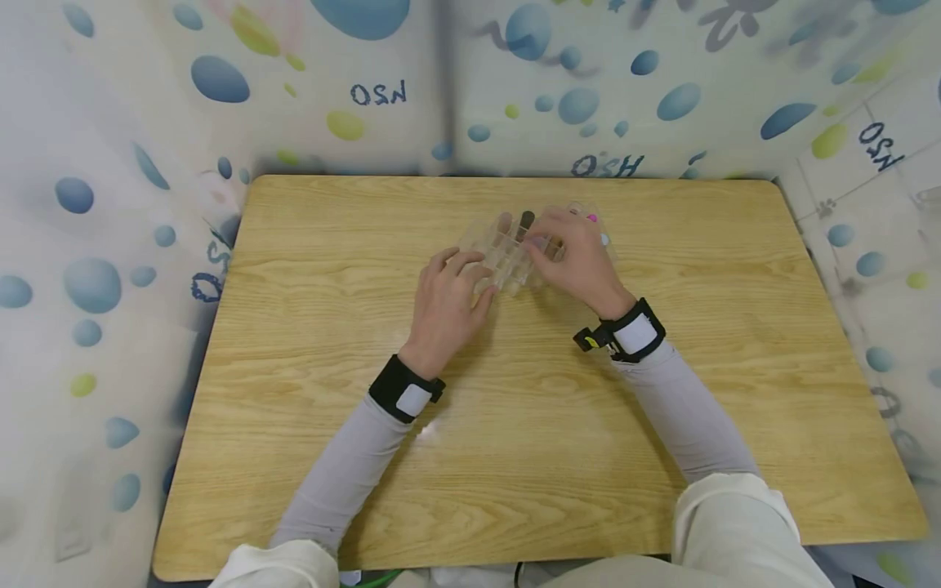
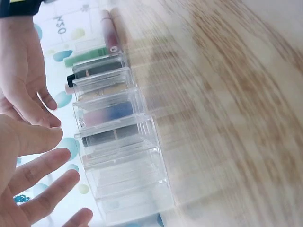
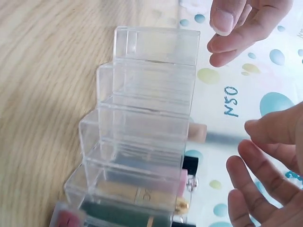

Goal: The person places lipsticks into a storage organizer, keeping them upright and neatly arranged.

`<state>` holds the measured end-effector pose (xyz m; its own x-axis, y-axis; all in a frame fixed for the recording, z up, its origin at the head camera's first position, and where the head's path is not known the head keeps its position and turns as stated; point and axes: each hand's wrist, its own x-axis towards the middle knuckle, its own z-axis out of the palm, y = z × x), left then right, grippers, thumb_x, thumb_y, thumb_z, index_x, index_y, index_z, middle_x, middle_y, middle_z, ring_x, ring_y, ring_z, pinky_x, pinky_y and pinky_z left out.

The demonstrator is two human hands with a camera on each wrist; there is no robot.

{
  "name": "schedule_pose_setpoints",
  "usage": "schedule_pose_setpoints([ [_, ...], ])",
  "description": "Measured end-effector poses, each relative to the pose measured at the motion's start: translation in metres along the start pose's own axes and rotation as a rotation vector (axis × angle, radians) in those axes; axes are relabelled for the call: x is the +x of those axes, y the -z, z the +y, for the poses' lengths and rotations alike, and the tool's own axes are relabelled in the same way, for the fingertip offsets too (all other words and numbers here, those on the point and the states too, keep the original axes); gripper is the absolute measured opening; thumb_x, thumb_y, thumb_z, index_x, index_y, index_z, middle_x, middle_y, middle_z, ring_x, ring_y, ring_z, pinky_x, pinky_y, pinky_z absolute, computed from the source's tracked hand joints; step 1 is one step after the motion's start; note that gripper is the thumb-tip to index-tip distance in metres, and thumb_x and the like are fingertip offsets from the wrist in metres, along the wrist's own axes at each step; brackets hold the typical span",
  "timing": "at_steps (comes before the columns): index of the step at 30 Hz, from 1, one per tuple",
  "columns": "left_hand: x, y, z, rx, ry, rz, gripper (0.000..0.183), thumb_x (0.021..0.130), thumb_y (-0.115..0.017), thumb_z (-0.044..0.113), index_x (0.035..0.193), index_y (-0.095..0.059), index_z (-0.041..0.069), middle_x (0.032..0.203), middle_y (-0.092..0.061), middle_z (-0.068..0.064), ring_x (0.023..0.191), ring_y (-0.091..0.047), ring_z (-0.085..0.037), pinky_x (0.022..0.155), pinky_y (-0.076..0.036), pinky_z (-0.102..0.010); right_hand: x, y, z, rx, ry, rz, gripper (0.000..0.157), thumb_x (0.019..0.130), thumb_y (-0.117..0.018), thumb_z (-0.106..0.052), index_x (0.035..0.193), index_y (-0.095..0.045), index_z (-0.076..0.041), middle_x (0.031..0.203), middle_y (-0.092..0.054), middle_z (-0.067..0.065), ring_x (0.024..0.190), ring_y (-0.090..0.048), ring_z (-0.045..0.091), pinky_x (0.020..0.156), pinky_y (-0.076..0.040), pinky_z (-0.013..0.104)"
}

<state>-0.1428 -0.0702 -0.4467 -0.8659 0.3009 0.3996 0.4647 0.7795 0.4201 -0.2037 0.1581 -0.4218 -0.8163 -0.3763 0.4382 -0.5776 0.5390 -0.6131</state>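
Observation:
A clear stepped organizer (image 1: 507,263) with several compartments stands on the table. Cosmetic tubes fill its far-right part; in the left wrist view these include a green tube (image 2: 85,56), a black tube (image 2: 113,135) and a pink-and-blue tube (image 2: 108,114). Its nearer compartments look see-through, with no tube inside. My left hand (image 1: 448,306) is at the organizer's left end, fingers spread and loosely bent, gripping nothing. Above the right part hovers my right hand (image 1: 577,257); the right wrist view shows its thumb and fingers (image 3: 258,182) apart, holding nothing. Whether either hand touches the organizer, I cannot tell.
A dark red tube (image 2: 110,33) lies on the table beyond the organizer's far end. Small pink-topped item (image 1: 592,218) shows behind the right hand. The wooden table (image 1: 515,457) meets patterned curtain walls (image 1: 294,98) at the back and sides.

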Motion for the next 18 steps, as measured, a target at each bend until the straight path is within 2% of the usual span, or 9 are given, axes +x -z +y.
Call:
schedule_pose_setpoints([
  [3,0.0,0.0,0.002,-0.011,-0.01,0.011,0.017,0.098,-0.079,0.021,0.11,-0.082,0.008,0.13,-0.074,-0.01,0.128,-0.062,-0.038,0.108,-0.052,-0.054,-0.012,0.007,-0.001,-0.003,0.007,0.049,0.007,0.096,-0.075,-0.001,0.099,-0.081,-0.002,0.098,-0.078,0.013,0.095,-0.072,0.037,0.088,-0.058,0.051],
  [5,-0.001,0.0,0.004,-0.017,-0.015,0.014,0.017,0.098,-0.079,0.02,0.109,-0.082,0.008,0.129,-0.075,-0.009,0.124,-0.063,-0.036,0.104,-0.054,-0.053,-0.021,0.014,-0.002,-0.016,0.001,0.082,0.007,0.095,-0.076,0.0,0.098,-0.082,-0.002,0.098,-0.078,0.013,0.094,-0.073,0.033,0.086,-0.059,0.048],
  [7,-0.001,0.0,0.006,-0.023,-0.02,0.015,0.017,0.099,-0.079,0.02,0.111,-0.082,0.008,0.128,-0.075,-0.009,0.122,-0.064,-0.036,0.1,-0.054,-0.053,-0.031,0.02,-0.001,-0.023,-0.019,0.095,0.006,0.095,-0.076,0.0,0.096,-0.081,-0.003,0.098,-0.077,0.011,0.084,-0.069,0.027,0.073,-0.056,0.042],
  [10,-0.002,0.0,0.009,-0.03,-0.029,0.014,0.019,0.099,-0.078,0.02,0.113,-0.081,0.008,0.128,-0.074,-0.008,0.12,-0.064,-0.036,0.097,-0.055,-0.052,-0.045,0.028,0.0,-0.04,-0.059,0.112,0.005,0.095,-0.076,-0.002,0.095,-0.081,-0.003,0.096,-0.076,0.009,0.085,-0.068,0.022,0.072,-0.054,0.035],
  [18,-0.004,-0.001,0.018,-0.049,-0.074,0.032,0.017,0.098,-0.079,0.018,0.11,-0.08,0.007,0.123,-0.075,-0.009,0.113,-0.066,-0.035,0.091,-0.056,-0.049,-0.077,0.041,0.014,-0.068,-0.144,0.162,0.007,0.094,-0.075,0.0,0.099,-0.08,-0.002,0.097,-0.077,0.01,0.086,-0.07,0.023,0.072,-0.055,0.034],
])
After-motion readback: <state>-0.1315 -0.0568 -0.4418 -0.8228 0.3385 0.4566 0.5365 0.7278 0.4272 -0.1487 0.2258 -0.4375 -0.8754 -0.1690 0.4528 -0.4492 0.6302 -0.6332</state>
